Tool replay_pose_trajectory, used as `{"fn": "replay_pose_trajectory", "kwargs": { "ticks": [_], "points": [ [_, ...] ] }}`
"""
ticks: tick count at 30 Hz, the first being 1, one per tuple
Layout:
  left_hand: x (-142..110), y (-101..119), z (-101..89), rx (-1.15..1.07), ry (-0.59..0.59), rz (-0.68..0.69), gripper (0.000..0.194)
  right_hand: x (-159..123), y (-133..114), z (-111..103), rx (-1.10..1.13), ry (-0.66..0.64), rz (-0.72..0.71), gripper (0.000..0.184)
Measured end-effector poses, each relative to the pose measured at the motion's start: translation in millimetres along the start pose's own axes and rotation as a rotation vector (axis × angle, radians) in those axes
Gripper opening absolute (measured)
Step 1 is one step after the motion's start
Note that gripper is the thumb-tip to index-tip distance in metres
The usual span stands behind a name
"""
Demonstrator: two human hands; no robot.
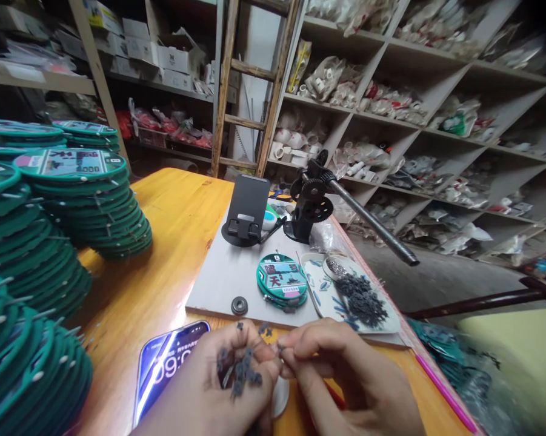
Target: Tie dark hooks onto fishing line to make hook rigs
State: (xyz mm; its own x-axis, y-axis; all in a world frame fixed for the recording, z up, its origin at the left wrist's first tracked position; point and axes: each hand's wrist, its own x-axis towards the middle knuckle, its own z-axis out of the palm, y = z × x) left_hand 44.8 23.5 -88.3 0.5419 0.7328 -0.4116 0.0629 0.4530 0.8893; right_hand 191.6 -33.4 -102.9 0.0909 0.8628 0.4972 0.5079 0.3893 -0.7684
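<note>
My left hand point(218, 387) is cupped low in the head view and holds a small heap of dark little parts point(240, 369) in its palm and fingers. My right hand point(345, 381) is beside it, fingertips pinched together at the left hand's fingertips on something tiny I cannot make out. Just beyond the hands a green round spool point(282, 280) with a printed label lies on a grey board point(227, 272). To its right, a white tray point(327, 297) carries a pile of the same dark parts point(361, 300).
A lit phone point(166, 363) lies on the orange table point(173, 212) under my left wrist. Tall stacks of green spools point(73, 200) fill the left. A black phone stand point(245, 212), a geared winder with a long rod point(318, 200) and a small black disc point(239, 305) sit on the board. Shelves and a ladder stand behind.
</note>
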Motion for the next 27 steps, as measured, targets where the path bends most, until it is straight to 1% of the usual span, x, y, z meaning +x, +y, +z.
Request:
{"fn": "replay_pose_trajectory", "kwargs": {
  "ticks": [4, 9, 14, 20, 27],
  "points": [
    [0.9, 0.2, 0.4, 0.003, -0.031, 0.029, 0.041, -0.1, 1.8, -0.6, -0.011, -0.028, 0.027, 0.028],
    [-0.9, 1.9, 0.4, -0.010, -0.025, -0.039, 0.038, -4.2, 3.4, 0.5, 0.012, -0.047, 0.106, 0.023],
    [-3.1, 5.0, -0.1, 0.007, -0.034, -0.068, 0.028, -4.8, 2.6, 2.0, 0.056, -0.055, 0.140, 0.022],
    [-2.8, 5.0, -3.9, -0.008, -0.104, -0.090, 0.016, -3.5, 1.3, 2.4, 0.072, -0.066, 0.132, 0.024],
    [-1.0, 0.0, -7.3, 0.024, -0.143, -0.073, 0.014, -1.7, 1.7, 1.5, -0.020, -0.079, 0.057, 0.028]
  ]
}}
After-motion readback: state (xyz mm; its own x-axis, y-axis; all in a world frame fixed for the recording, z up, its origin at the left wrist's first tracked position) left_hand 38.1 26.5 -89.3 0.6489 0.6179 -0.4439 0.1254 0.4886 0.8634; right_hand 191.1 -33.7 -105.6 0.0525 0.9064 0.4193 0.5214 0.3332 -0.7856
